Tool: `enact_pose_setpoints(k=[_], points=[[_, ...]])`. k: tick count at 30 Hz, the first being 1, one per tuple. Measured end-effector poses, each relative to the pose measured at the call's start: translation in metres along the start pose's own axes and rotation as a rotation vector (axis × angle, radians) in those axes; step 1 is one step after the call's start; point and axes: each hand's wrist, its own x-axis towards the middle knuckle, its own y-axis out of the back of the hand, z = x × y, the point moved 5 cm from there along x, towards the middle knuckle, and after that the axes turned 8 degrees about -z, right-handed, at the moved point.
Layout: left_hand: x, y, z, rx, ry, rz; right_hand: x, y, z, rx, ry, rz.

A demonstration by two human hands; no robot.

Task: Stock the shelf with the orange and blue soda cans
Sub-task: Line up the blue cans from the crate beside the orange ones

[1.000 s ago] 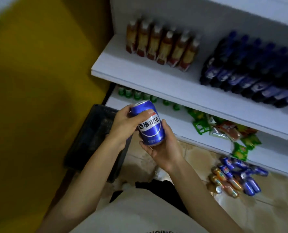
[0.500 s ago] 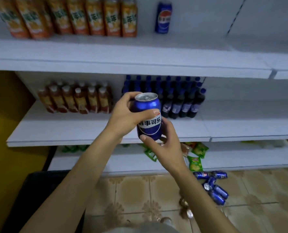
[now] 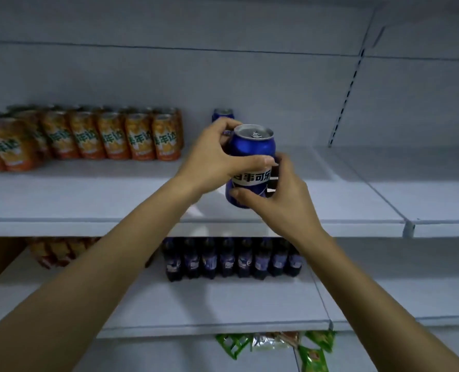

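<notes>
Both my hands hold one blue soda can (image 3: 253,146) upright over the white upper shelf (image 3: 330,194). My left hand (image 3: 215,159) grips its upper side, the thumb across the label. My right hand (image 3: 279,200) cups its lower right side. Behind the left hand another blue can (image 3: 222,114) stands at the back of the shelf, mostly hidden. A row of orange soda cans (image 3: 110,135) fills the left part of the same shelf.
The shelf below carries dark cola bottles (image 3: 231,260) in the middle and orange-capped bottles (image 3: 53,251) at the left. Green snack packets (image 3: 314,350) lie on the lowest shelf. A slotted upright (image 3: 349,89) divides the back panel at the right.
My view has swung up from the floor and lower shelves to the upper shelf. Both hands have lifted the blue can to that shelf's level, in front of the standing blue can.
</notes>
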Motion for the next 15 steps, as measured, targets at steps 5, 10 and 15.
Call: enact_pose_setpoints(k=[5,10,15], points=[[0.087,0.006,-0.017,0.250,-0.077,-0.059,0.092,0.007,0.023,-0.050,-0.032,0.020],[0.169,0.020,-0.051,0.514,-0.084,-0.175,0.171,0.009,0.058,-0.092,-0.131,-0.001],[0.231,0.021,-0.074,0.769,-0.058,-0.274,0.225,-0.002,0.094,-0.078,-0.157,-0.025]])
